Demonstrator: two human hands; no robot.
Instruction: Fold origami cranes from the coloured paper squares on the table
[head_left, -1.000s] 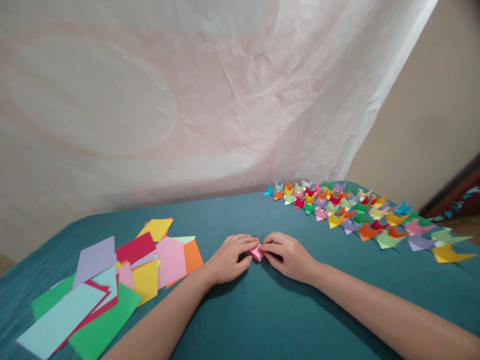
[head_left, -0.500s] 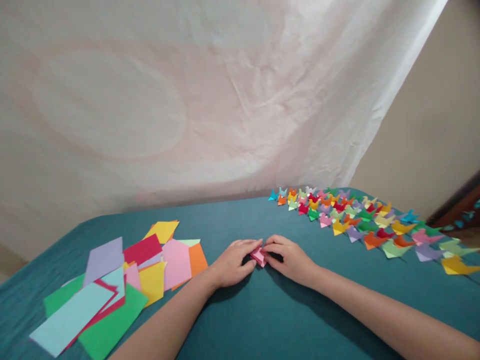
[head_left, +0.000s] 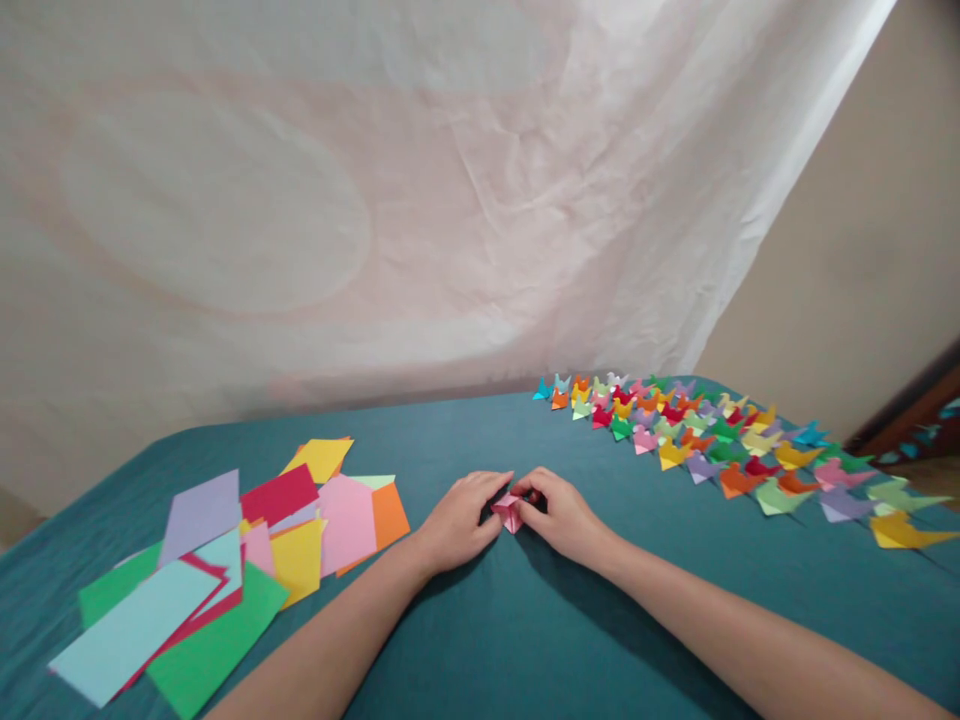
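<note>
At the near middle of the tabletop point(head_left: 525, 640), both forearms converge on a small pink folded paper point(head_left: 511, 512), kept low on the teal cloth, which seemingly backs its creases. The left hand point(head_left: 459, 522) and right hand point(head_left: 564, 515) are curled, fingertips pinching it from either side. Loose coloured sheets point(head_left: 225, 560) lie fanned leftward within reach; farther right, folded paper birds point(head_left: 712, 440) stand in rows, well apart.

The right hand point(head_left: 562, 515) has drawn in closer and curled, its fingertips now tucked down on the pink folded paper point(head_left: 511, 511) instead of lying stretched out. The paper shows less, pinched tighter between it and the left hand point(head_left: 461, 520), which has barely shifted.
</note>
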